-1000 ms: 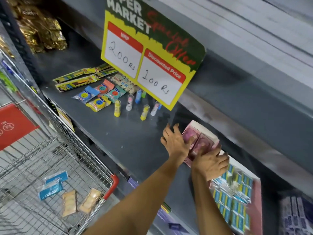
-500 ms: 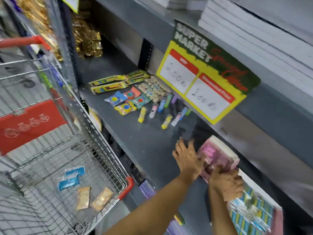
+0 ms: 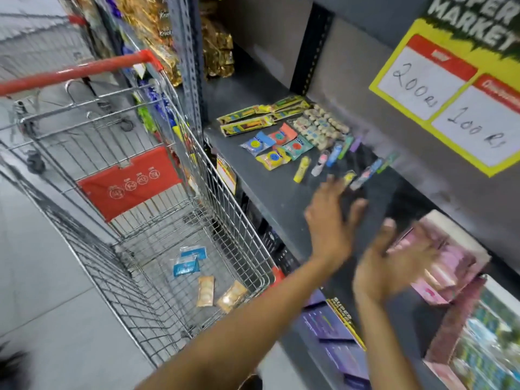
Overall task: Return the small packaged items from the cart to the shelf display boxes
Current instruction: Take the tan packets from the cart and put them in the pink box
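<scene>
Head view: both hands hang over the dark shelf (image 3: 270, 190), blurred. The left hand (image 3: 332, 220) is spread wide, fingers splayed, holding nothing, above the bare middle of the shelf near its front edge. The right hand (image 3: 391, 263) is also spread and empty, just beside the pink box (image 3: 447, 257), which sits toward the shelf's right end; whether its fingertips touch the box is lost in the blur. Further right, at the picture's edge, a second box (image 3: 489, 342) holds blue and green packets.

The cart (image 3: 174, 209) stands to the left, its wire side close against the shelf's front edge. On its floor, near the corner nearest the person, lie two blue packets (image 3: 188, 261) and two tan packets (image 3: 219, 294), the blue pair overlapping, the tan pair side by side and apart from the blue.

Toward the shelf's back left corner lie long yellow packs (image 3: 247, 122), round sweets in coloured wrappers (image 3: 275, 147), and a row of small tubes (image 3: 302, 168) standing just beyond the left hand's fingertips. A yellow price sign (image 3: 450, 108) hangs from the shelf above, over the back right part. Gold bags (image 3: 216, 52) fill the next bay at the back, behind a grey upright post (image 3: 187, 66) between cart and shelf.
</scene>
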Demonstrator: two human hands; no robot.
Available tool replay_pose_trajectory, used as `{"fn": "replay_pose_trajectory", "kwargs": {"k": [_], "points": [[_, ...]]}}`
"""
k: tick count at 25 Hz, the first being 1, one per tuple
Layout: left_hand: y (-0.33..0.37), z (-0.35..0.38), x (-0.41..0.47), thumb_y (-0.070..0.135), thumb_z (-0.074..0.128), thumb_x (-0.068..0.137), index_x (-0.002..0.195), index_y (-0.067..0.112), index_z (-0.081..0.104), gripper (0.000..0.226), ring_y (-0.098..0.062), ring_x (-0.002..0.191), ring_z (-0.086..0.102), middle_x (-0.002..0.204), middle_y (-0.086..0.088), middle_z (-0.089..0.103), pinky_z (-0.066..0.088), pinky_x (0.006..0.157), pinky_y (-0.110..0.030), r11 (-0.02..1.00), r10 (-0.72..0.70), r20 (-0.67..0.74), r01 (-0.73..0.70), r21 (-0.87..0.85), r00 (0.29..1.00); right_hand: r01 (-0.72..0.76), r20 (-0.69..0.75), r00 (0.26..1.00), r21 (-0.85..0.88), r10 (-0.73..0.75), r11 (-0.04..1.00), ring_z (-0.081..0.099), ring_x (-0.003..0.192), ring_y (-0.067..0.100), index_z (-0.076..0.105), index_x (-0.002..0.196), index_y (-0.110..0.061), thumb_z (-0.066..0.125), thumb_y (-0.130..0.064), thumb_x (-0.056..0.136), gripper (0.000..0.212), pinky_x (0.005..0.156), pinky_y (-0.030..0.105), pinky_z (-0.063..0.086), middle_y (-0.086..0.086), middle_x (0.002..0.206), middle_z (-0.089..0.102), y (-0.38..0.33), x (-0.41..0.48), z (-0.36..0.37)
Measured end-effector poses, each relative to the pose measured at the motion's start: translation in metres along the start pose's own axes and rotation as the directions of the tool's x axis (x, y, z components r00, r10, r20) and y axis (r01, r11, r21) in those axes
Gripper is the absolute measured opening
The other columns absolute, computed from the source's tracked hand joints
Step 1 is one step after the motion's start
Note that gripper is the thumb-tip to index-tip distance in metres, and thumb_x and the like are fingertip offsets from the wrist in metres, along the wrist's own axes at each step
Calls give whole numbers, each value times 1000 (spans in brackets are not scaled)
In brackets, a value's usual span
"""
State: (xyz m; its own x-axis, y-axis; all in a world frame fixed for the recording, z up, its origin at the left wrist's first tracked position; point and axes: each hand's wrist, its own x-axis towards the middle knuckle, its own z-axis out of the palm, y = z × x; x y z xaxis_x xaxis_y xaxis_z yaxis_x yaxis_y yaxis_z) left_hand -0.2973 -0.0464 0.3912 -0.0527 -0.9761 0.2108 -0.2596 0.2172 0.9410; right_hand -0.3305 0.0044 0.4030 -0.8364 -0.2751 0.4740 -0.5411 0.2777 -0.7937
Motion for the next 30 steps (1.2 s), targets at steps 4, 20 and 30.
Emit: {"fn": "replay_pose_trajectory", "kwargs": {"k": [4, 20, 30], "points": [[-95, -131, 21, 38, 55, 90, 133, 18, 44, 48, -20, 132, 41, 142, -6, 48, 34, 109, -49, 970, -74, -317, 142, 199, 946, 14, 263, 962, 217, -72, 976, 55, 106, 35, 56, 111, 2, 55, -23, 89, 34, 94, 37, 43, 22, 113, 60, -42, -98, 37], [-401, -136, -126, 47, 68, 78, 129, 10, 47, 66, -35, 116, 49, 125, -20, 49, 46, 94, -47, 485, -806, -201, 816, 316, 557, -183, 481, 518, -746, 708, 641, 41, 125, 39, 32, 139, -7, 57, -18, 90, 56, 98, 46, 41, 24, 143, 38, 152, -339, 191], [-410, -152, -105, 59, 68, 69, 115, 9, 48, 71, -27, 98, 60, 113, -14, 60, 53, 83, -46, 593, -778, -101, 778, 209, 620, -206, 543, 462, -703, 701, 680, 54, 105, 34, 57, 114, -9, 66, -38, 83, 44, 78, 35, 46, 19, 117, 59, 174, -342, 185]]}}
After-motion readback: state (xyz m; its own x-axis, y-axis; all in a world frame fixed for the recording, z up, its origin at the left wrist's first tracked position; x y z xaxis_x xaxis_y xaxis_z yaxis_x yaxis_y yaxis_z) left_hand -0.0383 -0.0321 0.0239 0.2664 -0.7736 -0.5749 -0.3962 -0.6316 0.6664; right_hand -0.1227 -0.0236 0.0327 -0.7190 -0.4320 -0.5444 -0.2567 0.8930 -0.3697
